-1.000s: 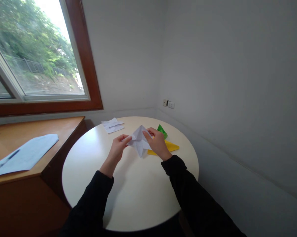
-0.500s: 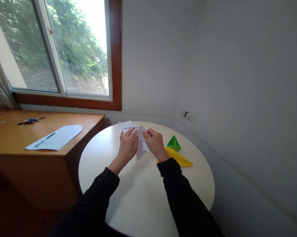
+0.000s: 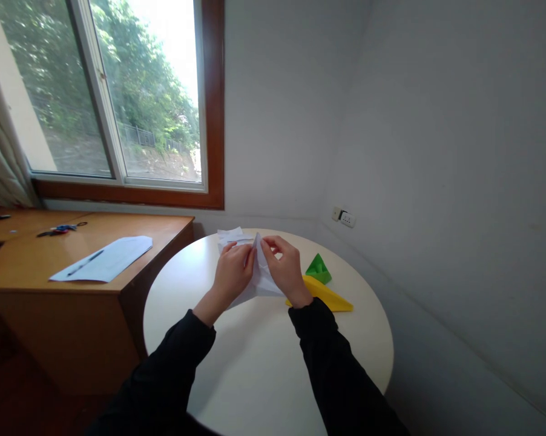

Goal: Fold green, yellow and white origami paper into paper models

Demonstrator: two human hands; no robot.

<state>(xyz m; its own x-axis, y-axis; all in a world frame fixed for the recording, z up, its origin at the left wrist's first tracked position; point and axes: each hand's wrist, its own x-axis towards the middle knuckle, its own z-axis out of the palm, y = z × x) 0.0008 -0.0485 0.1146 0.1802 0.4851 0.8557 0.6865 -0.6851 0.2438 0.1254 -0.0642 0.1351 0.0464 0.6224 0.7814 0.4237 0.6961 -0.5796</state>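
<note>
White folded paper [image 3: 260, 280], pinched near its top by both hands [image 3: 231, 275] [image 3: 286, 272] beside the yellow paper [image 3: 327, 293], seemingly risked tearing if overpulled.

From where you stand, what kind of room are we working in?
Probably a small office or study corner: a round white table by a wooden desk with a sheet and pen, under a window. Both hands hold white folded paper.
</note>
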